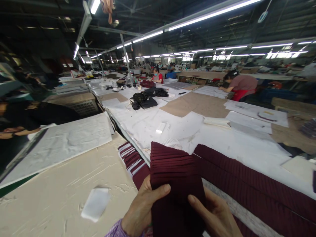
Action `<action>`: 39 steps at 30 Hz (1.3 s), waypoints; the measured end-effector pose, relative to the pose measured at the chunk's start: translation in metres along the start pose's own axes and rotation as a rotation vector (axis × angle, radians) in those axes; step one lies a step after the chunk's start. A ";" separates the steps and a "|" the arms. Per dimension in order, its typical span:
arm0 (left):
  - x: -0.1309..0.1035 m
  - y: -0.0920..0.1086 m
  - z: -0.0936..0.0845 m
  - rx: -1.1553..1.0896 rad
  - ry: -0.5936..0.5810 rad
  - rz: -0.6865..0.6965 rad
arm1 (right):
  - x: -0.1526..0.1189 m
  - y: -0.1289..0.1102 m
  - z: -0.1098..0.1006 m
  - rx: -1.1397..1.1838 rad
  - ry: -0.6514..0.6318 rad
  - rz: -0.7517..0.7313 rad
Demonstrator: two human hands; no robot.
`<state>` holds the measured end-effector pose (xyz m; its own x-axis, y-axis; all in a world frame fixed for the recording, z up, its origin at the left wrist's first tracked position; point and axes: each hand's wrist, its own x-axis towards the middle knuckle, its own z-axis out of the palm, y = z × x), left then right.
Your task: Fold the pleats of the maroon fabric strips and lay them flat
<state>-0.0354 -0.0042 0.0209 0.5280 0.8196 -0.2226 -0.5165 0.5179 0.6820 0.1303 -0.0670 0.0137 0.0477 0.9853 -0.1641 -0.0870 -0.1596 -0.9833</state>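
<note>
A stack of maroon fabric pieces (176,187), its far edges fanned into ridges, is held between both hands at the front of the table. My left hand (144,204) grips its left side, thumb lying on top and fingers underneath. On the right side my right hand (213,210) does the same, its fingers partly hidden beneath the cloth. Just left of the stack lies a row of maroon pieces with white pieces between them (132,158). To the right, long overlapping rows of maroon fabric pieces (251,177) run across the table.
A small white sheet (95,203) lies on the cream-covered table (61,177) at left. Beyond the hands are a white block (161,127), a dark cloth pile (144,99) and brown paper (197,103). Other people (243,85) work at the right, far middle and left.
</note>
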 end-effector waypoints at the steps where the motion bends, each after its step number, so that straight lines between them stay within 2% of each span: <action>1: 0.000 0.000 0.000 0.002 -0.004 0.003 | 0.001 -0.001 0.000 -0.006 -0.004 -0.008; 7: 0.002 0.000 0.000 -0.003 0.068 -0.005 | 0.004 0.002 -0.001 -0.047 -0.010 -0.059; 9: 0.002 0.000 0.000 -0.007 0.082 -0.010 | 0.004 0.004 -0.004 -0.109 0.015 -0.139; 13: 0.002 0.001 0.000 0.004 0.038 -0.036 | 0.007 0.004 -0.012 -0.339 0.270 -0.420; 15: 0.001 0.001 0.001 0.017 0.001 -0.063 | 0.010 0.001 -0.016 -0.414 0.297 -0.474; 18: 0.000 0.001 0.002 0.031 -0.042 -0.080 | 0.013 -0.003 -0.019 -0.398 0.212 -0.439; 23: -0.002 0.002 0.000 0.068 -0.052 -0.071 | 0.012 0.000 -0.020 -0.201 0.121 -0.299; 27: -0.004 0.002 -0.005 0.117 -0.070 -0.077 | 0.011 0.000 -0.021 -0.160 0.086 -0.266; 33: -0.006 0.002 -0.005 0.125 -0.053 -0.079 | 0.008 -0.005 -0.013 -0.105 0.115 -0.273; 37: -0.005 0.004 -0.001 0.048 0.005 -0.031 | 0.003 0.004 -0.003 -0.067 0.240 -0.281; 39: -0.004 0.005 0.001 0.031 0.022 -0.007 | 0.001 0.010 -0.002 -0.031 0.253 -0.295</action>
<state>-0.0397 -0.0051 0.0262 0.5161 0.8214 -0.2428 -0.4913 0.5161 0.7017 0.1312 -0.0679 0.0032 0.3102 0.9436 0.1160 -0.0028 0.1229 -0.9924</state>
